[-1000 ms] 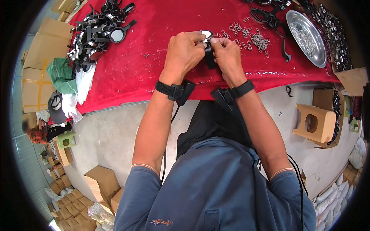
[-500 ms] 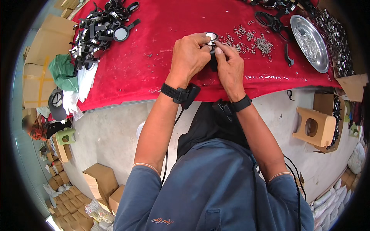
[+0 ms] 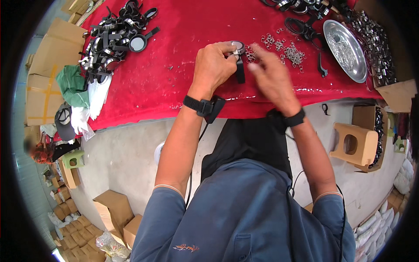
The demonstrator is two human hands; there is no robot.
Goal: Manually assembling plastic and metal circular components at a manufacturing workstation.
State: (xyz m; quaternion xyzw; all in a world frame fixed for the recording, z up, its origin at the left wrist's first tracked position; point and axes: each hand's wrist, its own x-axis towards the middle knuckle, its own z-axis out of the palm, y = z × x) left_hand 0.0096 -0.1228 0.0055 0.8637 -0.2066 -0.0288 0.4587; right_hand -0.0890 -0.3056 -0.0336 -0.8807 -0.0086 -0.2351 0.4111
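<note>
My left hand point(image 3: 214, 65) is closed on a black-and-silver round-faced piece with a black strap point(image 3: 240, 72). Its round end points away from me, and the strap hangs toward the near side of the table. To its right, my right hand point(image 3: 273, 78) is apart from the piece and blurred by motion. Its thumb and forefinger are spread, with nothing visible between them. Beyond that hand lie small wire buckles point(image 3: 293, 54), scattered on the red cloth point(image 3: 174, 83); the hand partly covers some of them.
A heap of similar strapped pieces point(image 3: 104, 43) lies at the far left. To the right are an oval metal tray point(image 3: 362, 70) holding small metal parts, a loose black strap piece point(image 3: 321, 65) and a box of metal parts point(image 3: 384, 65). A tan stool point(image 3: 355, 142) stands below the table.
My right hand has come off the strapped piece and moved right toward the wire buckles. The left hand keeps its hold in nearly the same place.
</note>
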